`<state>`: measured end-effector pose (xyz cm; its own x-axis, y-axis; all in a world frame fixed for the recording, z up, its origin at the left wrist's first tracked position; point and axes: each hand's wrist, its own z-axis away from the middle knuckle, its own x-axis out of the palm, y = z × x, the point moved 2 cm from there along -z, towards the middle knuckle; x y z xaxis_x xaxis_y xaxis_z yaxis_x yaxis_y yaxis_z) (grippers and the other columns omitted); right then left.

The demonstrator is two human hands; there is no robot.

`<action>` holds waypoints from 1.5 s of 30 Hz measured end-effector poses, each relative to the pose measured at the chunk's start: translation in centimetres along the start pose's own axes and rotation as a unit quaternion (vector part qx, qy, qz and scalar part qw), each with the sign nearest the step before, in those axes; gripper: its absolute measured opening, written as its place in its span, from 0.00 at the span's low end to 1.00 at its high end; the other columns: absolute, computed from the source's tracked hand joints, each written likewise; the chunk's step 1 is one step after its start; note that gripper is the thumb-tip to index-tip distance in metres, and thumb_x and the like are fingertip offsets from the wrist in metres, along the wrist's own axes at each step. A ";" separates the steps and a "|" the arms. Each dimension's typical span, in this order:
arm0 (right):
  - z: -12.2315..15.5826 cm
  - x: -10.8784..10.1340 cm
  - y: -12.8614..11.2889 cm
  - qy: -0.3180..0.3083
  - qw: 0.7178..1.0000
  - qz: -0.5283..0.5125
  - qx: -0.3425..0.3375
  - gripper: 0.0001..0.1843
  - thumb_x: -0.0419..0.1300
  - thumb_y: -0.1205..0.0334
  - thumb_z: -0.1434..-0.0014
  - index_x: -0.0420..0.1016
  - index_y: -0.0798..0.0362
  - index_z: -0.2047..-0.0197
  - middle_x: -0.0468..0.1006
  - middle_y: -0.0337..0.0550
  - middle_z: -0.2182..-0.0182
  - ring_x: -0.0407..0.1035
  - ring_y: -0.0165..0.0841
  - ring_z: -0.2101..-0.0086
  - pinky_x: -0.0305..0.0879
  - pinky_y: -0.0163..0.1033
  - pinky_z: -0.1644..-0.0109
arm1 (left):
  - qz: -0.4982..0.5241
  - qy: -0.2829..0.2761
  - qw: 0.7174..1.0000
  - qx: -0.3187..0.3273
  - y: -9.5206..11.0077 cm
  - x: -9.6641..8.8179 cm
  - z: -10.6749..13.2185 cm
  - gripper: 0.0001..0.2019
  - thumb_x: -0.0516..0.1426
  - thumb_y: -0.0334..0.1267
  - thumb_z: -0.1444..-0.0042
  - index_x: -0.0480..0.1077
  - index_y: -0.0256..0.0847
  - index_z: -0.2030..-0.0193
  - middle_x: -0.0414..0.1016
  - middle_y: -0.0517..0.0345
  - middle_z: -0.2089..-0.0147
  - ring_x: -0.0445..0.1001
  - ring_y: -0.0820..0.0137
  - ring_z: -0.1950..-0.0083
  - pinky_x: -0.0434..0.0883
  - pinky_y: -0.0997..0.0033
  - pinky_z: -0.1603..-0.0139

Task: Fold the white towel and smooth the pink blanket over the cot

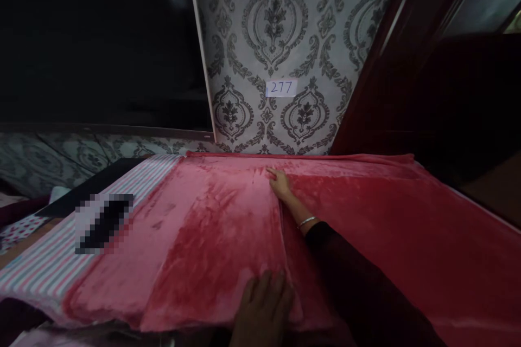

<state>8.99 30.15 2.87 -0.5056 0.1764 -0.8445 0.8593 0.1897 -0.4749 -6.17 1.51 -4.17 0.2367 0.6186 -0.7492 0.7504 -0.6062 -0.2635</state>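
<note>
A red-pink plush blanket (211, 227) lies spread over a flat surface, with a lengthwise fold running down its middle. My right hand (280, 183), in a dark sleeve with a silver bangle at the wrist, reaches far forward and presses flat on the fold, fingers stretched out. My left hand (262, 309) rests at the near edge of the same fold, fingers lying flat on the fabric and slightly apart. Neither hand grips anything.
A striped sheet (49, 260) shows under the blanket at the left, with a blurred dark object (105, 223) on it. Patterned wallpaper with a label reading 277 (281, 87) stands behind. Dark wooden furniture (448, 92) rises at the right; a dark window is at the upper left.
</note>
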 end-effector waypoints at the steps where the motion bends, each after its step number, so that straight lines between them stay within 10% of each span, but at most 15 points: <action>1: 0.0 0.2 0.2 -0.007 1.000 0.003 0.010 0.34 0.48 0.76 0.40 0.69 0.61 0.30 0.76 0.57 0.40 0.71 0.40 0.44 0.64 0.41 0.36 | -0.001 0.003 1.000 0.000 0.1 0.1 0.1 0.25 0.55 0.39 0.37 0.71 0.54 0.34 0.74 0.64 0.33 0.70 0.60 0.38 0.63 0.60 0.39; 8: 1.4 -0.7 -0.8 -0.041 0.998 0.026 0.051 0.33 0.51 0.68 0.35 0.64 0.59 0.28 0.69 0.58 0.34 0.65 0.45 0.36 0.57 0.47 0.31 | 0.003 -0.002 1.000 -0.016 0.6 0.2 0.1 0.22 0.56 0.46 0.35 0.72 0.58 0.35 0.75 0.63 0.34 0.71 0.58 0.39 0.62 0.57 0.39; 14: 8.9 -0.2 -3.4 -0.025 0.990 0.093 -0.100 0.38 0.50 0.47 0.29 0.52 0.60 0.23 0.46 0.60 0.24 0.38 0.50 0.26 0.40 0.58 0.25 | 0.018 -0.064 0.997 -0.034 1.5 -0.6 -0.4 0.24 0.52 0.37 0.32 0.68 0.52 0.31 0.70 0.59 0.29 0.67 0.59 0.32 0.61 0.56 0.34; 24: 12.2 -0.9 -3.3 -0.156 0.978 0.117 -0.072 0.39 0.48 0.46 0.28 0.51 0.62 0.23 0.45 0.60 0.24 0.40 0.47 0.26 0.43 0.56 0.26 | 0.027 -0.100 0.993 -0.049 2.2 -0.5 -0.6 0.28 0.51 0.29 0.35 0.64 0.47 0.28 0.67 0.55 0.28 0.63 0.54 0.29 0.63 0.49 0.33; 34: 22.1 -3.7 -2.7 -0.171 0.979 0.059 -0.094 0.33 0.47 0.54 0.27 0.53 0.53 0.23 0.48 0.52 0.24 0.40 0.43 0.26 0.43 0.59 0.25 | 0.074 -0.089 0.990 -0.084 3.0 -0.7 -1.6 0.27 0.54 0.30 0.36 0.66 0.44 0.30 0.68 0.46 0.29 0.62 0.53 0.27 0.62 0.43 0.30; 45: 22.0 -1.9 -0.7 -0.182 0.975 -0.062 -0.110 0.30 0.41 0.52 0.25 0.57 0.49 0.24 0.50 0.46 0.25 0.41 0.37 0.26 0.38 0.57 0.24 | 0.084 -0.015 0.996 -0.039 3.8 -1.2 -0.8 0.29 0.49 0.24 0.38 0.62 0.30 0.29 0.68 0.42 0.29 0.61 0.57 0.25 0.61 0.50 0.27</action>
<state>10.99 8.45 -0.66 -0.5099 -0.2074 -0.8349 0.7357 0.3978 -0.5481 -3.13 -1.12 -3.76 0.3454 0.4967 -0.7962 0.7483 -0.6578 -0.0857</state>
